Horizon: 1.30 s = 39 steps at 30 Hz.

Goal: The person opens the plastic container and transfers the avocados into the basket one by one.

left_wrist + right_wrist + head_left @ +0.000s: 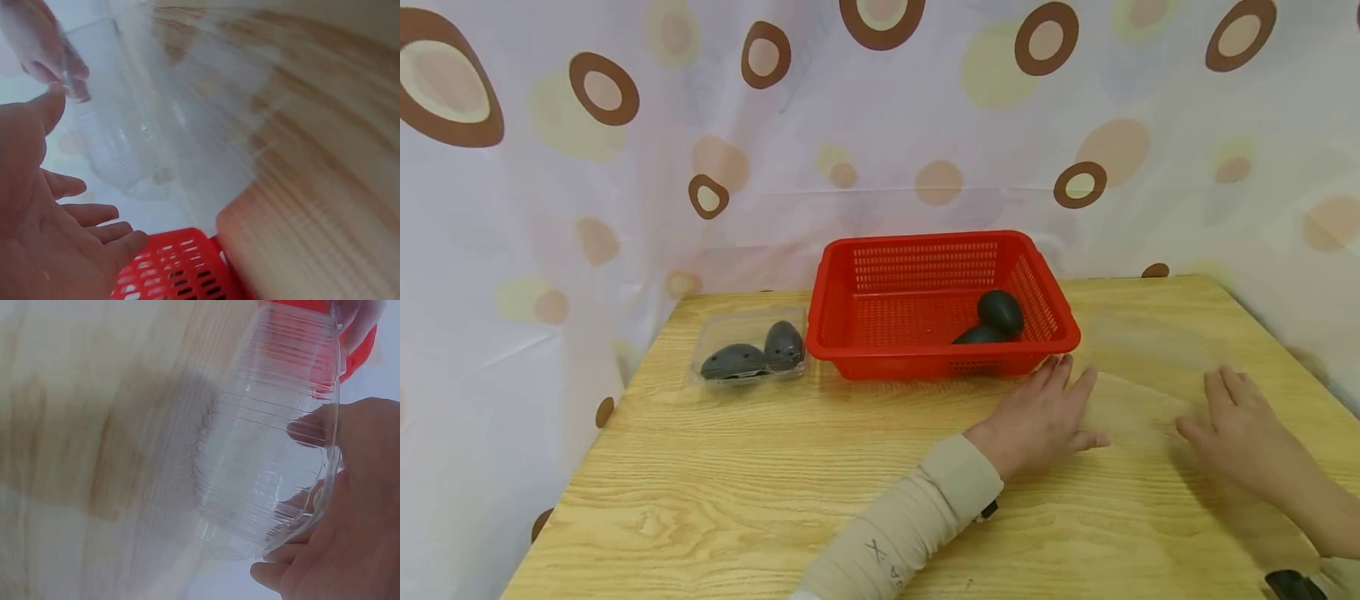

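A clear plastic clamshell box stands on the wooden table between my two hands, faint and blurred in the head view. My left hand is by the front right corner of the red basket, palm toward the box, fingers extended and thumb apart. From the other side my right hand reaches to the box; its straight fingers and thumb lie at the rim, partly seen through the plastic. Two dark, egg-shaped, avocado-like fruits lie in the basket's right end.
Left of the basket, another clear box holds two similar dark fruits. A patterned curtain hangs behind the wooden table and down its sides.
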### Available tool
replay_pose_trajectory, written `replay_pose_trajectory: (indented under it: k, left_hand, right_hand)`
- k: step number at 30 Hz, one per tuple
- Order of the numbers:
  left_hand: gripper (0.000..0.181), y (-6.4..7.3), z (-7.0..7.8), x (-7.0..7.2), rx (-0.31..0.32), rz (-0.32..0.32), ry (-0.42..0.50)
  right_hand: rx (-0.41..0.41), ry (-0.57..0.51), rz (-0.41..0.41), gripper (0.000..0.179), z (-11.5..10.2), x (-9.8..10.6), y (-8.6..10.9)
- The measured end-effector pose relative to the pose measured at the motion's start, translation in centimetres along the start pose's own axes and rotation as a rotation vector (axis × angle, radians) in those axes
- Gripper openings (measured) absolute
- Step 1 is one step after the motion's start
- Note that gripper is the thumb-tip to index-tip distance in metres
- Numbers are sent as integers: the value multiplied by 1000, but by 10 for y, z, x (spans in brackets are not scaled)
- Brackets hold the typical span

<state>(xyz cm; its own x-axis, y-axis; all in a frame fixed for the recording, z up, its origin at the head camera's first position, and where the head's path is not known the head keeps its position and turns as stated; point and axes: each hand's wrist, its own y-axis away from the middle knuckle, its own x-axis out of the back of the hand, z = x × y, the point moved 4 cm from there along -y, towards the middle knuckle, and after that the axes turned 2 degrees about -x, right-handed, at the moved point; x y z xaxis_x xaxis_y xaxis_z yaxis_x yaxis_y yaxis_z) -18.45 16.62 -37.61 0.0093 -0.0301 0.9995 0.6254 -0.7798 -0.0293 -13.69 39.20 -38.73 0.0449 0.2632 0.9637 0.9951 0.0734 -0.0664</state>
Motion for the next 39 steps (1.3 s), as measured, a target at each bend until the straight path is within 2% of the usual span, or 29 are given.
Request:
replay_pose_trajectory:
  k: [3,6,8,13,15,17,23,28,31,35,39]
  left_hand:
    - [86,8,-2,3,-29,-8,22]
    - [83,20,-5,8,-86,27,29]
    - [82,28,-7,12,-119,52,39]
    - [81,46,-14,19,-136,66,112]
    - [81,53,-17,23,-139,79,132]
    - [80,59,-21,26,-143,96,133]
    - [80,77,-35,36,-100,112,173]
    - [80,95,-50,45,-88,205,163]
    - [81,105,-58,50,-45,220,195]
    - [82,116,-71,54,20,210,247]
    - [84,128,-83,58,59,236,259]
  right_hand:
    - [20,56,50,68,5,3,-1]
    - [15,96,83,66,6,8,-1]
    - [54,155,140,62,3,13,0]
    - [20,109,180,64,-1,23,-4]
    - [-15,52,163,68,-4,25,-7]
    - [2,35,182,68,-10,28,-8]
    - [75,17,255,64,-43,39,-10]
    - [144,9,284,61,-72,43,-12]
    - [192,2,295,58,-88,43,-13]
    - [251,-31,282,59,-106,38,-14]
    - [296,-56,261,61,-123,32,-16]
